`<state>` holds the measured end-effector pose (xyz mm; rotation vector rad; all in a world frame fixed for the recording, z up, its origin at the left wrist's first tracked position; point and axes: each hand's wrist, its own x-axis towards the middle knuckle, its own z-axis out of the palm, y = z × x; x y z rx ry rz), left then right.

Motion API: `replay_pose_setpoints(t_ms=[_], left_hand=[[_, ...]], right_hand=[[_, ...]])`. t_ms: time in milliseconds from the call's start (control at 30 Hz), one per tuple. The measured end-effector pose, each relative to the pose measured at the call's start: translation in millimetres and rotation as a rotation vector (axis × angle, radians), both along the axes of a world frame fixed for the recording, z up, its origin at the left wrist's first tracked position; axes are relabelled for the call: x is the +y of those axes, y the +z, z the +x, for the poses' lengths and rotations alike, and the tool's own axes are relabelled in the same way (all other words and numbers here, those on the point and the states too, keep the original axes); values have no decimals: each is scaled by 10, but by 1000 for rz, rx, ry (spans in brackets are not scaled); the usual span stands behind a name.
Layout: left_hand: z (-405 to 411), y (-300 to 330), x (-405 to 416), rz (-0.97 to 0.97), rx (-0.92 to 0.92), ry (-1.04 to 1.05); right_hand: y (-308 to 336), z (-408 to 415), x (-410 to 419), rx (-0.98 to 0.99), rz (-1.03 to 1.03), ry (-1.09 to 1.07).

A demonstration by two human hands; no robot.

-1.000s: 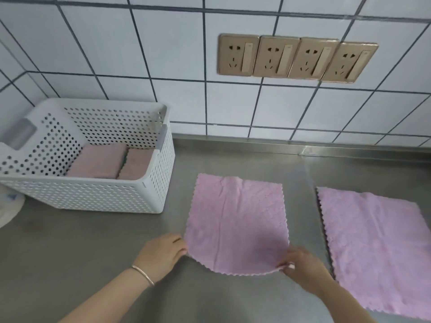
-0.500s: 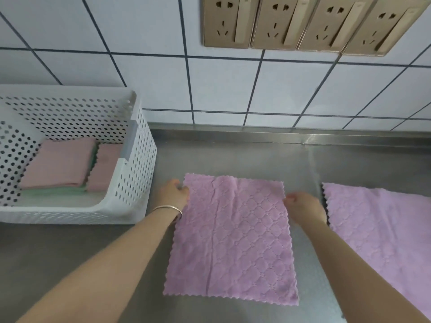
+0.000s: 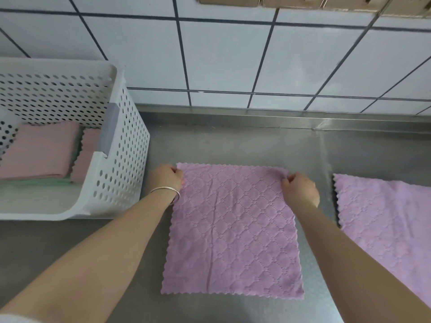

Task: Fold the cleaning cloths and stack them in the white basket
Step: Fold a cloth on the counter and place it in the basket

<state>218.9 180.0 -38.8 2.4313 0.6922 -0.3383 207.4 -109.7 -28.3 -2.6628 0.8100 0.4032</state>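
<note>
A purple quilted cleaning cloth lies spread flat on the steel counter in front of me. My left hand pinches its far left corner and my right hand pinches its far right corner. To the left stands the white perforated basket. Inside it lie folded pink cloths on top of a green cloth. A second purple cloth lies flat on the counter at the right, partly hidden by my right forearm.
The steel counter runs back to a tiled wall. A row of beige wall sockets shows at the top edge. Bare counter lies between the cloth and the wall.
My hands moved from the near corners of the cloth to its far corners and now pinch them. My head came closer and tilted down, so the sockets slid up out of view.
</note>
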Motion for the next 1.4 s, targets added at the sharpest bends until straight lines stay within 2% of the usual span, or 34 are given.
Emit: replay_pose_setpoints(t_ms=[100,200,300,400,567,700,833,1033,1167,1267,1333,1400], left_hand=[[-32,33,-20,43,-50,23],[-171,108,-79,89,-128,-7],[-419,130,-150,30,-242,-213],[-768,95,-202,-9,-258,-430],[-1412,24,-333,144,-293,-840],[-1807,120,-385,257,-307,-935],[-2138,66,-210,237,-305,-1010],[-2283,86,-120,227,-227,-958],[-2219,80,-24,247,-311,-931],[-2089,187,32,241,-334,-807],[-2064,239,43,147,-343,-709],[-2062,279,67,69,-243,-563]], right_hand=[[14,18,59,-31,31,-28],[69,-96,84,-129,-42,67],[54,-441,179,-278,-124,356],[-43,-927,341,-395,-148,664],[-247,-1567,629,-295,-162,823],[-293,-1891,665,-186,-105,902],[-310,-2128,418,-243,-31,850],[-200,-2280,211,-338,-69,826],[-82,-2260,93,-377,-128,848],[-7,-2226,-29,-309,-149,782],[-80,-2196,-155,-292,-51,666],[-88,-2151,-214,-277,52,550]])
